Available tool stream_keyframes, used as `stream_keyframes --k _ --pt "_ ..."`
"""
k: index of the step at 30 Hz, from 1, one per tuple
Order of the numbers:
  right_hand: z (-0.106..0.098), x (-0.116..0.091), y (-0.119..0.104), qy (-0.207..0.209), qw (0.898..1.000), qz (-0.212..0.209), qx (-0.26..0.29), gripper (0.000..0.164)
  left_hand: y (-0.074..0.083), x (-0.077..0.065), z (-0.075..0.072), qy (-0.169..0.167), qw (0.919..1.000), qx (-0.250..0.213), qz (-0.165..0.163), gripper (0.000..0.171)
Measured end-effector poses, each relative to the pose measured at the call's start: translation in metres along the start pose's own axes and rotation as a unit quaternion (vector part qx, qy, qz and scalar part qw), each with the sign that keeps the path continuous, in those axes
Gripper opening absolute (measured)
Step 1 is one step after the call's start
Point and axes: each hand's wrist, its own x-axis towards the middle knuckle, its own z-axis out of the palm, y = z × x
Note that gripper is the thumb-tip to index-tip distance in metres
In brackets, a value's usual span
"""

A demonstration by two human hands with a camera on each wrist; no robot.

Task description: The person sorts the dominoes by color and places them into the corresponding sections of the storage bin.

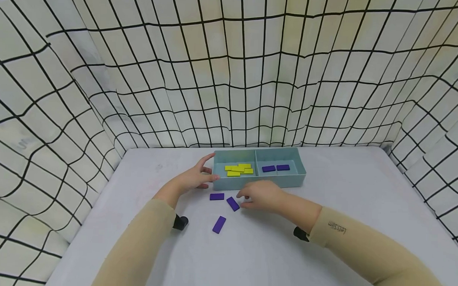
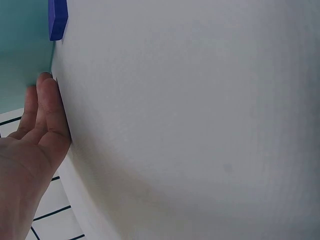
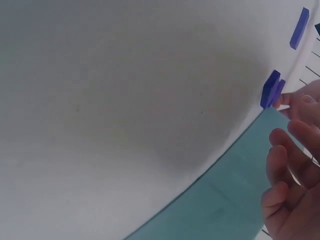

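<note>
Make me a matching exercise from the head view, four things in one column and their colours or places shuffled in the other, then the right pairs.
Things:
1. Box
2. Yellow blocks
3. Left hand
4. Right hand

Colours or places:
A. At the box's left end
B. Just right of a loose purple block
C. Pale blue-green
D. Lying in the left compartment

Pairs: 1-C, 2-D, 3-A, 4-B
</note>
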Motion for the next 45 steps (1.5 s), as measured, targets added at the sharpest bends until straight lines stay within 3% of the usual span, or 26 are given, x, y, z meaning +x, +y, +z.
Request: stream_keyframes --k 19,33,45 --pt "0.016 0.029 -0.016 -0.031 0.999 0.033 -0.022 0.038 -0.001 0.001 0.001 -0.005 0.9998 -0.014 0.013 0.093" --pt "0.015 0.027 -0.022 -0.039 0.998 0.033 -0.028 0.037 0.0 0.001 0.002 0.0 0.9998 -0.015 0.012 0.093" --pt "0.01 0.019 -0.015 -0.016 1.0 0.014 0.014 0.035 -0.002 -0.001 0.0 -0.001 0.9999 -0.008 0.008 0.092"
